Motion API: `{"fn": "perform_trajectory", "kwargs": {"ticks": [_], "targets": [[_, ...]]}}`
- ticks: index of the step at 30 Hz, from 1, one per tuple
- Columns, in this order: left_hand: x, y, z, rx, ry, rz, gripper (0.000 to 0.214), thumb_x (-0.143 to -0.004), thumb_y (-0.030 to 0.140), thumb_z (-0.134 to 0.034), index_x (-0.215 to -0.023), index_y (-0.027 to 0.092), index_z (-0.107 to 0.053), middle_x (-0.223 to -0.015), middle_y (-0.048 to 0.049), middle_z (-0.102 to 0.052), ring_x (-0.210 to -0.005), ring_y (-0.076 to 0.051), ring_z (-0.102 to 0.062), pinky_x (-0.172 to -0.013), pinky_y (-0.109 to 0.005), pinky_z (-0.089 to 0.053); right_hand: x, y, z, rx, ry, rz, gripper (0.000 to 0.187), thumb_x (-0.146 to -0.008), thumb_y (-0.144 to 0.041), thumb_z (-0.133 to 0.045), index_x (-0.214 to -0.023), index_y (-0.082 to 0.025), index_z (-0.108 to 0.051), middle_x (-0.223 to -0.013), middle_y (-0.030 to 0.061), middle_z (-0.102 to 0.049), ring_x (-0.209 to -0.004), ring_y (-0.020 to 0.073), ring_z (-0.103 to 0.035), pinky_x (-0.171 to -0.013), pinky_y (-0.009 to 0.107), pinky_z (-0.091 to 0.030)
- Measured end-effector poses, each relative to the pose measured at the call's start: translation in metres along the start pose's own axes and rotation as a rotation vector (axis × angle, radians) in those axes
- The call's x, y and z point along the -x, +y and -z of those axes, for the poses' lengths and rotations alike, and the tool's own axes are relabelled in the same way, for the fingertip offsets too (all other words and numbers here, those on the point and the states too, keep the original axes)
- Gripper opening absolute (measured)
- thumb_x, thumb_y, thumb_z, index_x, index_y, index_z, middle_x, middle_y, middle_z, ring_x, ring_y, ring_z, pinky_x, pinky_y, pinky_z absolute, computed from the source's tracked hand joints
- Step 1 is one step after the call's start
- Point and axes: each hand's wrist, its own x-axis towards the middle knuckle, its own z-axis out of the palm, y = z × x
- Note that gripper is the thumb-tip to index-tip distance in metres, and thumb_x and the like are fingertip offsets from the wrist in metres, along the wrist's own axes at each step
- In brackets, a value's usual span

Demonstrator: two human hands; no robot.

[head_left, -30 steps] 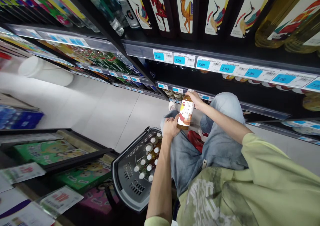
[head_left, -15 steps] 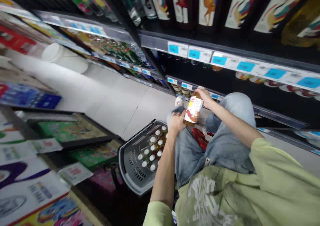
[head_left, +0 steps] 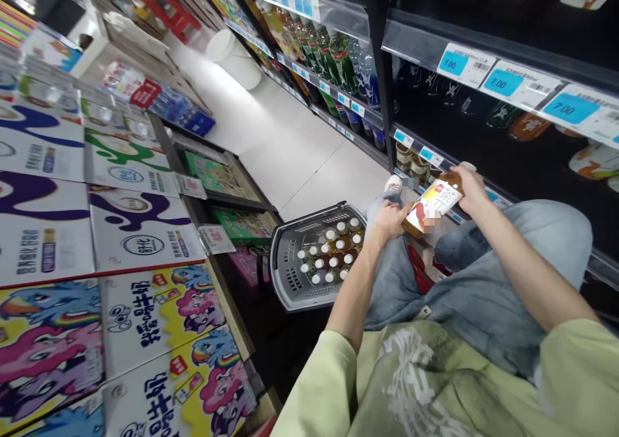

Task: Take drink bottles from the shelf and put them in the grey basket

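Between my two hands is a bottle of amber drink [head_left: 434, 206] with a white label and a white cap, held tilted in front of my knees. My left hand [head_left: 389, 220] is closed on its base end. Around the neck end, near the cap, my right hand [head_left: 471, 191] is wrapped. To the left of my left leg stands a grey shopping basket [head_left: 286, 282] with several white-capped bottles [head_left: 331, 262] upright in it; my left forearm hides part of its right side.
Dark shelves with price tags [head_left: 467, 63] run along the right, holding bottles and small jars [head_left: 418, 167] low down. Printed drink cartons [head_left: 145, 231] are stacked on the left. A white bucket [head_left: 235, 58] stands further along the tiled aisle [head_left: 309, 147].
My view has turned left, so the shelves, basket and hands appear shifted right, and more cartons show. The bottle is still in both hands and leans more to the right.
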Motion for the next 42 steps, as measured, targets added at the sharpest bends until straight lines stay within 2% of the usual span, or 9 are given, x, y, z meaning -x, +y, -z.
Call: {"fn": "perform_trajectory", "kwargs": {"ticks": [3,9,13,17,23,30,34,38,42], "targets": [[-0.001,-0.001,0.0,0.012,0.002,-0.007,0.066,-0.097,0.03,-0.059,-0.16,0.013,-0.051,-0.113,-0.0161,-0.076,-0.11,-0.028,-0.071,-0.103,-0.041,-0.042,0.003,-0.004,-0.002,0.01,0.064,-0.074,0.016,-0.082,-0.012,-0.069,-0.077,-0.023,-0.059,-0.077,0.0068,-0.072,-0.067,0.0226,-0.071,-0.064,0.038,-0.064],[-0.001,-0.001,-0.002,0.011,0.008,-0.003,0.067,-0.097,0.031,-0.059,-0.161,0.012,-0.051,-0.113,-0.017,-0.076,-0.112,-0.028,-0.07,-0.104,-0.041,-0.042,0.006,-0.008,-0.004,0.022,0.081,-0.094,0.014,-0.083,-0.011,-0.068,-0.075,-0.021,-0.062,-0.074,0.0052,-0.073,-0.067,0.0194,-0.072,-0.056,0.028,-0.06],[-0.002,-0.002,-0.003,0.002,0.005,-0.005,0.068,-0.097,0.032,-0.059,-0.162,0.013,-0.049,-0.112,-0.0163,-0.076,-0.112,-0.028,-0.07,-0.103,-0.041,-0.041,0.001,-0.004,-0.001,-0.002,0.056,-0.081,0.015,-0.081,-0.012,-0.07,-0.076,-0.022,-0.061,-0.072,0.0029,-0.073,-0.065,0.0187,-0.071,-0.056,0.029,-0.062],[-0.002,-0.003,0.0,0.009,0.004,-0.004,0.069,-0.095,0.032,-0.061,-0.161,0.013,-0.051,-0.11,-0.0166,-0.076,-0.112,-0.029,-0.07,-0.102,-0.042,-0.042,0.003,-0.004,-0.002,-0.027,0.047,-0.085,0.014,-0.082,-0.012,-0.068,-0.074,-0.021,-0.061,-0.074,0.0044,-0.074,-0.062,0.016,-0.069,-0.057,0.026,-0.06],[-0.003,-0.005,0.004,0.022,0.001,0.002,0.071,-0.094,0.031,-0.062,-0.162,0.014,-0.051,-0.109,-0.0164,-0.076,-0.11,-0.029,-0.07,-0.104,-0.042,-0.043,0.005,-0.006,-0.004,-0.042,0.019,-0.076,0.01,-0.079,-0.015,-0.068,-0.077,-0.02,-0.06,-0.075,0.0038,-0.073,-0.067,0.0171,-0.071,-0.06,0.026,-0.06],[-0.003,-0.003,0.006,0.034,0.006,0.009,0.069,-0.094,0.031,-0.061,-0.16,0.012,-0.053,-0.113,-0.0186,-0.076,-0.109,-0.031,-0.071,-0.106,-0.043,-0.043,-0.002,-0.002,0.001,-0.037,-0.007,-0.063,0.014,-0.08,-0.017,-0.071,-0.078,-0.022,-0.058,-0.076,0.0032,-0.073,-0.067,0.018,-0.071,-0.062,0.027,-0.061],[-0.002,-0.005,0.008,0.058,-0.004,0.018,0.071,-0.094,0.032,-0.062,-0.161,0.012,-0.053,-0.113,-0.0182,-0.076,-0.11,-0.031,-0.071,-0.107,-0.043,-0.044,-0.002,-0.005,0.002,-0.068,-0.062,-0.111,0.018,-0.08,-0.017,-0.076,-0.08,-0.022,-0.058,-0.075,0.0023,-0.072,-0.065,0.0183,-0.07,-0.061,0.029,-0.06],[0.002,-0.012,0.007,0.124,0.056,0.015,0.067,-0.094,0.032,-0.064,-0.159,0.015,-0.056,-0.11,-0.0151,-0.076,-0.115,-0.03,-0.07,-0.106,-0.043,-0.045,0.003,-0.011,0.0,-0.106,-0.071,-0.128,0.024,-0.08,-0.017,-0.083,-0.079,-0.02,-0.059,-0.073,0.0034,-0.072,-0.066,0.0188,-0.071,-0.062,0.03,-0.061],[0.005,-0.017,0.002,0.176,0.125,0.033,0.056,-0.095,0.034,-0.065,-0.148,0.017,-0.064,-0.111,-0.0142,-0.076,-0.115,-0.031,-0.069,-0.104,-0.042,-0.048,0.006,-0.013,-0.003,-0.124,-0.054,-0.09,0.024,-0.077,-0.014,-0.086,-0.078,-0.019,-0.062,-0.071,0.0044,-0.072,-0.064,0.0185,-0.07,-0.059,0.028,-0.06]]}}
